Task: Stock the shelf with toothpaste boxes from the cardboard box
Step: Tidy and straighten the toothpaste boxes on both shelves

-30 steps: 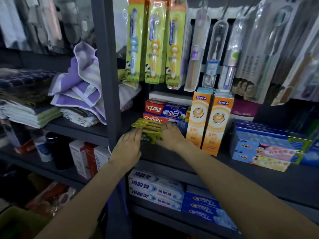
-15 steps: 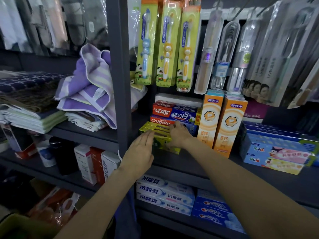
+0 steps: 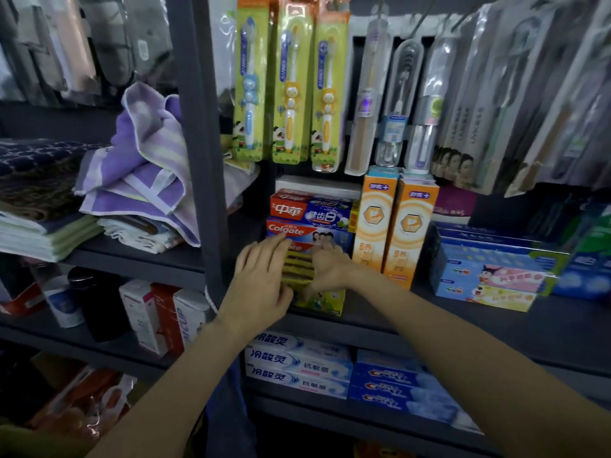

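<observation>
Head view shows the left hand and right hand pressed flat-fingered against a stack of yellow-green toothpaste boxes on the shelf. The stack lies between both hands, just below the Colgate box.

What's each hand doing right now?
Left hand: open, fingers straight against the stacked yellow-green toothpaste boxes.
Right hand: on the same stack; grip cannot be told.
</observation>
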The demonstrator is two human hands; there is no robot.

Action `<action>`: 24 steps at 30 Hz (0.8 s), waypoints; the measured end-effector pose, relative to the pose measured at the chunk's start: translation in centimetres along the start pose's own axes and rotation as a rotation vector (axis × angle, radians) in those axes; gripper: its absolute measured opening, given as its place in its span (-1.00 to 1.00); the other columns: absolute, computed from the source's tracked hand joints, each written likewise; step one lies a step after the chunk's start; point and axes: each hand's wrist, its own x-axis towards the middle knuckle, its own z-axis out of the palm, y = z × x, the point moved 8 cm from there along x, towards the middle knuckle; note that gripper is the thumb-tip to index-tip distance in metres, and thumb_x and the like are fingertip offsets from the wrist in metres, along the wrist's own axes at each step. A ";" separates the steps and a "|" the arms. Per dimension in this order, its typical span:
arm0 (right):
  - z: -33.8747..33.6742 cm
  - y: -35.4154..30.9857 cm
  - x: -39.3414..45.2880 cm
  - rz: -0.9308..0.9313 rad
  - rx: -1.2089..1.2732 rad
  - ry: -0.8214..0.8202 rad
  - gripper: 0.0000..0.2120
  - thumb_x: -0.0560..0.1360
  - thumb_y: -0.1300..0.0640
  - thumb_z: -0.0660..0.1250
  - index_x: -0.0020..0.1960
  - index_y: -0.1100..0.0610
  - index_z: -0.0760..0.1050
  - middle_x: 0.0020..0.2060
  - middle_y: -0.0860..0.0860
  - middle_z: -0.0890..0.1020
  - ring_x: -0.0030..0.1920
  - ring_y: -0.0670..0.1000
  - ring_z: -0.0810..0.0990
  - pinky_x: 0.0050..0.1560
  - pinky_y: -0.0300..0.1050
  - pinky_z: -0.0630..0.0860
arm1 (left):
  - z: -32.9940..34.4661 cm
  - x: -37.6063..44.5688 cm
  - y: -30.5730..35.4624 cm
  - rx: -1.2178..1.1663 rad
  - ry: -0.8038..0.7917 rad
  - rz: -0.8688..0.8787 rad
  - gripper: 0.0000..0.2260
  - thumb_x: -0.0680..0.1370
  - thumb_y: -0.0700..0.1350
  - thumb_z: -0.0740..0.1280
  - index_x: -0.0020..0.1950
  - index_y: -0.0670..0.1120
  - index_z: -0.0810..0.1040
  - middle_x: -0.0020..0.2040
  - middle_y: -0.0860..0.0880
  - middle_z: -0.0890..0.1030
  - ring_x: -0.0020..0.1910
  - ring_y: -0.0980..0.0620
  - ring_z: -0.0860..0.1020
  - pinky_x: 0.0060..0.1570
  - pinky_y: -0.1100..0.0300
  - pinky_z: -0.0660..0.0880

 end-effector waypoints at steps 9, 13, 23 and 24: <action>-1.8 10.9 -13.3 -0.036 0.074 -0.021 -0.25 0.33 -0.11 0.50 0.33 0.14 0.21 0.08 -0.02 0.28 0.09 -0.03 0.29 0.04 -0.20 0.30 | 2.3 1.7 11.0 -0.071 -0.134 0.294 -0.42 0.46 0.19 0.12 0.35 -0.15 0.37 0.30 -0.08 0.47 0.29 -0.03 0.30 0.25 -0.01 0.36; -1.9 18.6 -17.6 0.079 0.111 -0.033 -0.27 0.32 -0.06 0.52 0.33 0.12 0.23 0.11 -0.03 0.30 0.09 -0.04 0.33 0.03 -0.23 0.31 | 5.8 2.8 17.5 -0.186 -0.310 0.353 -0.37 0.52 0.23 0.04 0.50 -0.08 0.11 0.48 0.01 0.19 0.46 0.04 0.12 0.41 0.20 0.09; -1.5 25.5 -17.4 0.086 -0.064 0.102 -0.12 0.36 -0.10 0.47 0.49 0.12 0.07 0.42 0.04 0.19 0.39 0.06 0.17 0.39 -0.09 0.17 | 9.7 5.7 21.6 -0.253 -0.335 0.252 -0.48 0.61 0.02 0.15 0.51 -0.06 0.06 0.49 0.03 0.17 0.43 0.08 0.16 0.37 0.28 0.11; -1.5 25.5 -17.3 0.082 -0.139 0.109 -0.14 0.38 -0.12 0.45 0.49 0.13 0.08 0.43 0.03 0.17 0.40 0.06 0.15 0.40 -0.07 0.15 | 9.8 5.4 21.6 -0.253 -0.331 0.259 -0.48 0.61 0.01 0.15 0.51 -0.07 0.06 0.49 0.02 0.18 0.43 0.07 0.17 0.37 0.28 0.12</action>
